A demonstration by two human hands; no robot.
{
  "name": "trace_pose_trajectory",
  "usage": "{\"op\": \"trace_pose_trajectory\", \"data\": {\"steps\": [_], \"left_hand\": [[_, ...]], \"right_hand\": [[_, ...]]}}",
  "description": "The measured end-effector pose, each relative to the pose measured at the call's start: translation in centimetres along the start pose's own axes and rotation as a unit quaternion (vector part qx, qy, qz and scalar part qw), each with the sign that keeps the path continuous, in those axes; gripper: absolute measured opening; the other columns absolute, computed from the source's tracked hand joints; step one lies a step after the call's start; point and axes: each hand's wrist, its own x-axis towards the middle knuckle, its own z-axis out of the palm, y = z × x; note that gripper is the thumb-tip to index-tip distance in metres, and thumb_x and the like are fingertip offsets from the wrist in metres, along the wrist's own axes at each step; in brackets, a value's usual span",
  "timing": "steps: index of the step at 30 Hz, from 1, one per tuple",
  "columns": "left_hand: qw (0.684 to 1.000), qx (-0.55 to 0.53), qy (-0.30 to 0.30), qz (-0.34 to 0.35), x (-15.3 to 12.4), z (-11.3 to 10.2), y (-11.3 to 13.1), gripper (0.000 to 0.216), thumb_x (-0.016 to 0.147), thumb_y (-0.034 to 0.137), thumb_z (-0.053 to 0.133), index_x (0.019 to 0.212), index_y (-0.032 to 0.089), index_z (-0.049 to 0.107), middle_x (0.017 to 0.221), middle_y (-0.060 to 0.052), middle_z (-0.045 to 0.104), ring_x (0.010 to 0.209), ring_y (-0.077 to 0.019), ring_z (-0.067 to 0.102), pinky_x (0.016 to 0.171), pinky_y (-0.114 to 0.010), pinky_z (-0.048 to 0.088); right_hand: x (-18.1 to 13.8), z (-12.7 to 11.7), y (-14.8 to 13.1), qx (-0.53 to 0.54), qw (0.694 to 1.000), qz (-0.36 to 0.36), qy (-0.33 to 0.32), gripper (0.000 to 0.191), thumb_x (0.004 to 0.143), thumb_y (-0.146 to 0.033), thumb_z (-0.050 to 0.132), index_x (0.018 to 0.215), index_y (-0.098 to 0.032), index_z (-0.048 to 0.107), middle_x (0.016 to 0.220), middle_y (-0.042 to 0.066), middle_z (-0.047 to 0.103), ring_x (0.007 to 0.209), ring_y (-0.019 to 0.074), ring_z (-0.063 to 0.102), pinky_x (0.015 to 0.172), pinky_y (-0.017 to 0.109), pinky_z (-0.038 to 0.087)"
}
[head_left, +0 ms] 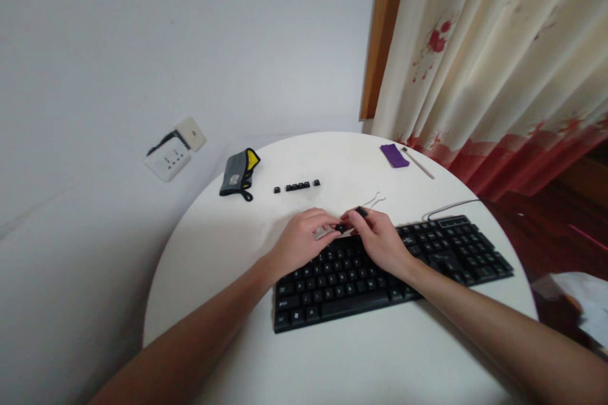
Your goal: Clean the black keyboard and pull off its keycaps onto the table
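A black keyboard [427, 259] lies across the round white table [228, 247]. Both hands rest over its far left edge. My left hand [301, 243] has its fingers curled and pinches a small black keycap [340, 228] together with my right hand [377, 240]. My right hand's fingers are closed around a black keycap puller [361, 211] with thin wire prongs [377, 199] showing beyond it. A row of loose black keycaps [297, 186] lies on the table behind the hands.
A grey and yellow pouch [237, 174] sits at the table's far left. A purple cloth [394, 155] and a thin stick [418, 163] lie at the far right. The keyboard cable [446, 207] runs off right. A wall socket [168, 158] and curtain [498, 63] are behind.
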Motion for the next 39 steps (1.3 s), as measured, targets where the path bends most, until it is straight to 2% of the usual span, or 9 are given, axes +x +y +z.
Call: {"op": "trace_pose_trajectory", "data": {"steps": [9, 16, 28, 33, 37, 39], "left_hand": [[1.000, -0.002, -0.008, 0.000, -0.07, -0.01, 0.23, 0.017, 0.089, 0.020, 0.064, 0.105, 0.021, 0.065, 0.099, -0.003, 0.069, 0.092, -0.0161, 0.064, 0.087, -0.033, 0.051], [0.999, -0.007, -0.039, 0.033, -0.25, -0.19, 0.46, 0.025, 0.092, 0.018, 0.058, 0.115, 0.024, 0.064, 0.109, -0.005, 0.063, 0.101, -0.0170, 0.062, 0.090, -0.033, 0.052], [0.996, -0.025, -0.043, 0.068, -0.26, -0.16, 0.60, 0.017, 0.092, 0.020, 0.060, 0.105, 0.021, 0.070, 0.108, -0.007, 0.064, 0.102, -0.0177, 0.062, 0.091, -0.034, 0.053], [0.997, -0.043, 0.003, 0.059, -0.14, -0.12, 0.32, 0.015, 0.092, 0.022, 0.059, 0.104, 0.020, 0.069, 0.103, -0.007, 0.068, 0.097, -0.0176, 0.064, 0.088, -0.034, 0.054], [0.998, -0.022, 0.049, 0.027, -0.17, 0.01, 0.01, 0.015, 0.090, 0.023, 0.064, 0.103, 0.020, 0.069, 0.101, -0.007, 0.069, 0.090, -0.0165, 0.064, 0.078, -0.029, 0.055], [0.998, -0.014, 0.056, 0.020, -0.16, 0.06, -0.02, 0.017, 0.088, 0.023, 0.067, 0.104, 0.021, 0.069, 0.099, -0.006, 0.069, 0.087, -0.0155, 0.063, 0.071, -0.026, 0.053]], "right_hand": [[0.05, -0.12, -0.20, 0.009, 1.000, -0.006, 0.013, 0.033, 0.095, -0.040, 0.051, 0.089, -0.016, 0.073, 0.083, 0.006, 0.074, 0.072, 0.0168, 0.066, 0.069, 0.028, 0.051], [0.10, -0.12, 0.03, 0.014, 1.000, 0.000, 0.019, 0.034, 0.094, -0.041, 0.051, 0.087, -0.016, 0.073, 0.078, 0.004, 0.073, 0.069, 0.0163, 0.064, 0.065, 0.026, 0.050], [-0.01, -0.17, -0.27, -0.005, 1.000, -0.009, 0.012, 0.035, 0.095, -0.039, 0.050, 0.076, -0.017, 0.070, 0.069, 0.002, 0.068, 0.066, 0.0157, 0.061, 0.064, 0.026, 0.047], [0.06, -0.23, -0.19, -0.023, 0.999, -0.001, 0.027, 0.034, 0.095, -0.039, 0.049, 0.080, -0.017, 0.071, 0.077, 0.004, 0.071, 0.075, 0.0180, 0.065, 0.072, 0.028, 0.049], [0.01, -0.41, -0.37, -0.023, 0.998, -0.045, 0.042, 0.027, 0.095, -0.035, 0.048, 0.095, -0.019, 0.070, 0.094, 0.006, 0.072, 0.092, 0.0196, 0.065, 0.086, 0.032, 0.048], [-0.03, -0.54, -0.47, -0.002, 0.998, -0.056, 0.039, 0.025, 0.096, -0.032, 0.045, 0.104, -0.019, 0.066, 0.092, 0.006, 0.070, 0.089, 0.0183, 0.065, 0.085, 0.032, 0.048]]}}
